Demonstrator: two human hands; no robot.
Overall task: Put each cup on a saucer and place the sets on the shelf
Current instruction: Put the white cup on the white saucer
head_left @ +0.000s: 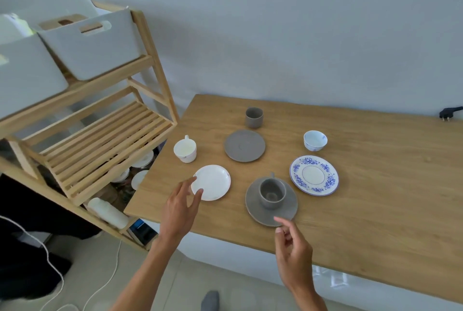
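Observation:
A grey cup with a handle (272,193) stands on a grey saucer (255,206) near the table's front. My right hand (292,245) hovers at that saucer's near rim, fingers loosely apart, holding nothing. My left hand (181,206) is open, its fingertips at the left rim of a bare white saucer (213,182). A white cup (185,149) stands behind it. A second grey saucer (244,145) lies bare, a handleless grey cup (254,117) beyond it. A blue-patterned cup (315,140) stands behind a blue floral saucer (314,175).
The wooden table (363,210) runs along a pale wall. A wooden slatted shelf unit (105,145) stands left of it, with white bins (92,45) on the top tier and crockery on the bottom tier. A black plug (449,113) lies at the far right. White cables trail on the floor.

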